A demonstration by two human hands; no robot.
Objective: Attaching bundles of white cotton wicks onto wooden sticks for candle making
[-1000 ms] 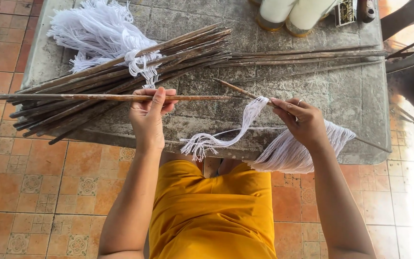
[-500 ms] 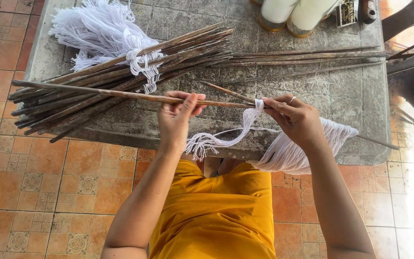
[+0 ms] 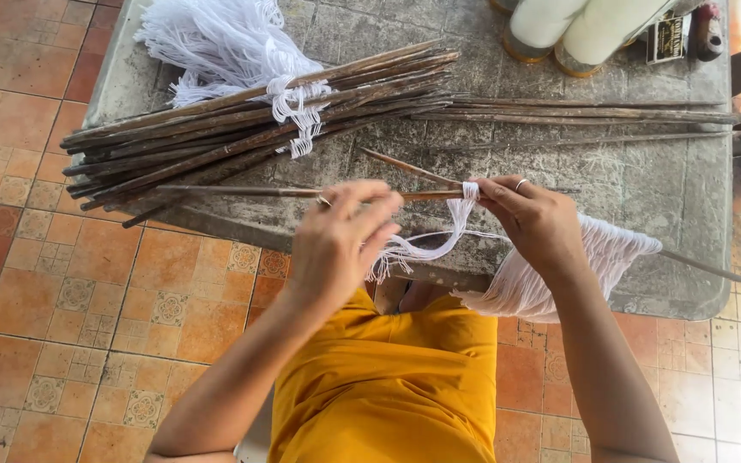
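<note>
Left hand point(image 3: 336, 244) grips thin stick point(image 3: 242, 190) mid-length; right hand point(image 3: 533, 219) pinches white string point(image 3: 460, 214) at its tip. Stick likely light, stiff; string soft, limp.

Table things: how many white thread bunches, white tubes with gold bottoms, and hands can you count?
White thread bunches: 3
White tubes with gold bottoms: 2
Hands, the left hand and the right hand: 2
Total: 7
</note>
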